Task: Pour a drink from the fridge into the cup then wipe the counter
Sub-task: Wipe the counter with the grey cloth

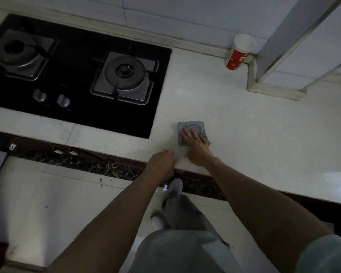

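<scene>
Two hands on the counter: the right hand presses the blue cloth, fingers slightly apart. At the edge, the left hand has fingers that seem curled.

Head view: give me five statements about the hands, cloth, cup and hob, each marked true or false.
1. The right hand presses with straight fingers on the grey-blue cloth. True.
2. The cup lies tipped over beside the hob. False: the cup stands upright in the back wall corner, apart from the hob.
3. The left hand holds the cup. False: the left hand rests at the front edge of the counter, far from the cup.
4. The hob has two burners, and neither has a pot on it. True.
5. The cloth lies on the hob's black glass. False: the cloth lies on the counter, to the right of the hob.
</scene>
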Demonstrator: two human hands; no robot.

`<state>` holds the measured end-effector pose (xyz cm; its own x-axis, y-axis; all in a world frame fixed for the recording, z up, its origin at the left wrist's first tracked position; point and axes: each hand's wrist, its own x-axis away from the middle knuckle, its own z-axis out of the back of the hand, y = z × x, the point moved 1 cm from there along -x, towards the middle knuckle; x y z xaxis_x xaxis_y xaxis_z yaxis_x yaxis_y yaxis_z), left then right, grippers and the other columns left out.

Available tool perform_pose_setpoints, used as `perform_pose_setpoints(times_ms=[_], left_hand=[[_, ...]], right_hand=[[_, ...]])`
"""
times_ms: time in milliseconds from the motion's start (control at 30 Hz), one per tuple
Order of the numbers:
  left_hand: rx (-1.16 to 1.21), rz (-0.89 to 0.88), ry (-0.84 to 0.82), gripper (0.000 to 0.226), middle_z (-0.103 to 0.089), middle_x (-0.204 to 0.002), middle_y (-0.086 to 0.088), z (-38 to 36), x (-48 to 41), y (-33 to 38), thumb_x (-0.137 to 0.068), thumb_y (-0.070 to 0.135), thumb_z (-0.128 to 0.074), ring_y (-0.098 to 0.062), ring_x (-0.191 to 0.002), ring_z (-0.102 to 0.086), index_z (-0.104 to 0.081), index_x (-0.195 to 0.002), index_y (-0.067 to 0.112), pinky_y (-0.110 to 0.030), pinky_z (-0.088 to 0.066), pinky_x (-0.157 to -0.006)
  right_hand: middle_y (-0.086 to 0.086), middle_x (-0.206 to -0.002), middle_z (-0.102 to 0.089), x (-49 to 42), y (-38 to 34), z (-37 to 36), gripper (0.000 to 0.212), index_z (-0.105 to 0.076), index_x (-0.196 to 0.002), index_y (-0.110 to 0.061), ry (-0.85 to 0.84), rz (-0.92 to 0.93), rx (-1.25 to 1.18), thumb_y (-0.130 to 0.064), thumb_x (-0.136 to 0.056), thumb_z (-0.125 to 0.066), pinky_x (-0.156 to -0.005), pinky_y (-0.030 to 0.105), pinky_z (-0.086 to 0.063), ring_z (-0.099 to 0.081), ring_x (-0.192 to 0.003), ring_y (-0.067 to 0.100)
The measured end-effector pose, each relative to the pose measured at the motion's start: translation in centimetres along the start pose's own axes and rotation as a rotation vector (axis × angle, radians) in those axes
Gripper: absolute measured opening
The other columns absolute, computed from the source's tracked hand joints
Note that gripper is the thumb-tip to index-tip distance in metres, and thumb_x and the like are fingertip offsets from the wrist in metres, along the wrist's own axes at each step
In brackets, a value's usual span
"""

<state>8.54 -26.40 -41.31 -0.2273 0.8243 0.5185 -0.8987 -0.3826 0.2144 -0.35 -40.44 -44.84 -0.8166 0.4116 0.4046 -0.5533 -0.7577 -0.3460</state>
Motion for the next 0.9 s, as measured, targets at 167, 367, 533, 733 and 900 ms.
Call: perform_pose_setpoints(times_ms=[167, 367, 533, 733, 900], left_hand=[[0.073, -0.023, 0.013, 0.036, -0.056, -0.131, -0.012, 1.9, -2.4, -1.7, -0.091, 0.013, -0.049, -0.028, -0.121, -0.052, -0.060, -0.124, 0.005, -0.037, -0.045, -0.093], [-0.020, -0.079, 0.077, 0.058, -0.007, -0.165, -0.010, 4.4, -8.5, -3.1, -0.100, 0.019, -0.037, -0.027, -0.151, -0.012, -0.021, -0.154, 0.007, -0.040, -0.015, -0.121], [-0.005, 0.022, 0.151, 0.060, -0.002, -0.165, -0.012, 7.9, -15.4, -4.1, -0.101, 0.024, -0.036, -0.030, -0.152, -0.007, -0.017, -0.155, 0.007, -0.045, -0.011, -0.122], [0.016, 0.044, 0.111, 0.057, -0.007, -0.165, -0.011, 10.6, -19.1, -6.5, -0.101, 0.023, -0.038, -0.029, -0.151, -0.010, -0.021, -0.154, 0.008, -0.044, -0.015, -0.122], [0.170, 0.017, 0.084, 0.059, -0.011, -0.164, -0.005, 11.1, -19.4, -7.3, -0.097, 0.020, -0.047, -0.025, -0.151, -0.010, -0.028, -0.152, 0.013, -0.036, -0.014, -0.123]], right_hand=[[-0.001, -0.164, -0.001, -5.0, 1.8, 3.6, 0.081, -0.010, -0.156, -0.022, 0.015, -0.018, -0.019, -0.007, -0.087, -0.050, -0.120, 0.040, -0.002, 0.005, -0.151, 0.020], [-0.002, -0.164, 0.002, -13.8, 4.7, 8.4, 0.083, -0.007, -0.156, -0.024, -0.001, -0.090, -0.029, -0.013, -0.087, -0.051, -0.122, 0.041, 0.000, 0.006, -0.151, 0.019], [-0.003, -0.164, -0.001, -19.8, 5.8, 11.3, 0.083, -0.010, -0.155, -0.024, 0.021, -0.093, -0.003, -0.015, -0.085, -0.052, -0.121, 0.042, -0.002, 0.004, -0.151, 0.020], [-0.004, -0.164, -0.001, -24.8, 6.3, 13.7, 0.081, -0.009, -0.155, -0.024, 0.034, -0.075, 0.034, -0.018, -0.086, -0.052, -0.121, 0.039, -0.003, 0.003, -0.151, 0.018], [-0.005, -0.164, 0.000, -29.5, 5.7, 16.2, 0.079, -0.007, -0.155, -0.023, 0.012, -0.048, 0.069, -0.017, -0.087, -0.047, -0.120, 0.038, 0.000, 0.004, -0.150, 0.018]])
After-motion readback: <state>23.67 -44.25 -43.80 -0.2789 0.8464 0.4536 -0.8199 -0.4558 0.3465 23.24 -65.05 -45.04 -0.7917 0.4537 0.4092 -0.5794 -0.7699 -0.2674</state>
